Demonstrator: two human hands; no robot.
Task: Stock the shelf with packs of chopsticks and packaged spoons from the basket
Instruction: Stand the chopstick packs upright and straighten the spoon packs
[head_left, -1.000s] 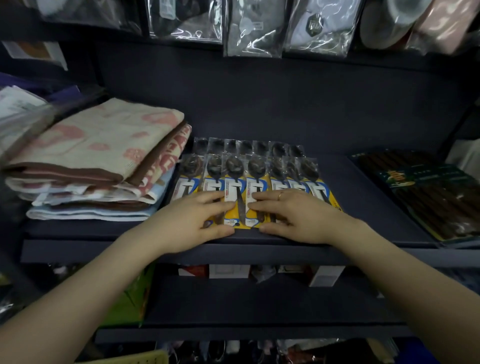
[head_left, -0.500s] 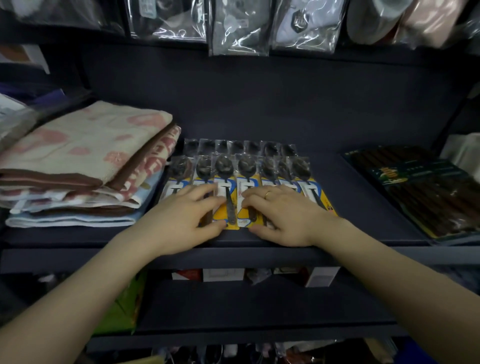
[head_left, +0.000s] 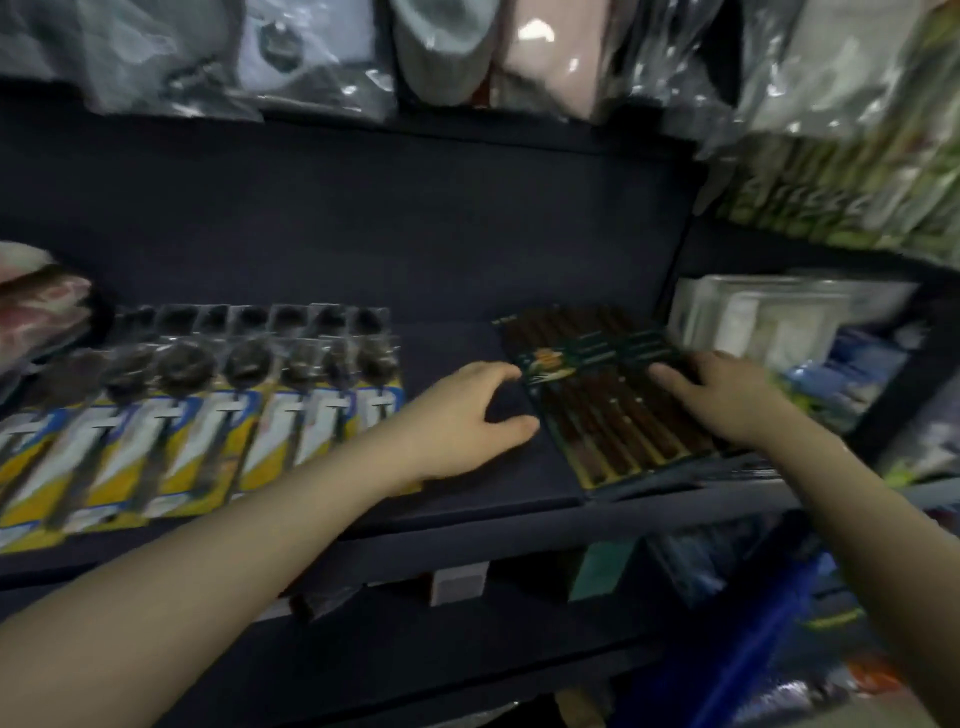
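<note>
1. Head view, as I see it: left hand (head_left: 467, 410), fingers curved, holding nothing, reaches the chopstick pack's (head_left: 608, 400) left edge at center right.
2. Right hand (head_left: 727, 395) rests straight fingers on that pack.
3. Packaged spoons (head_left: 208, 415) line the shelf (head_left: 467, 540), lower left.

Nothing here can be read. The spoon packs (head_left: 218, 431) at the lower left of the frame have yellow, blue and white card backings, but whatever is printed on them is smeared by motion blur. The chopstick pack (head_left: 608, 395) right of centre carries a dark green band with a small orange and yellow mark at its left end and some pale lines of print, all too blurred to make out. The green packets (head_left: 852, 208) at the upper right show rows of pale marks that may be lettering, yet no character is clear enough to name.
</note>
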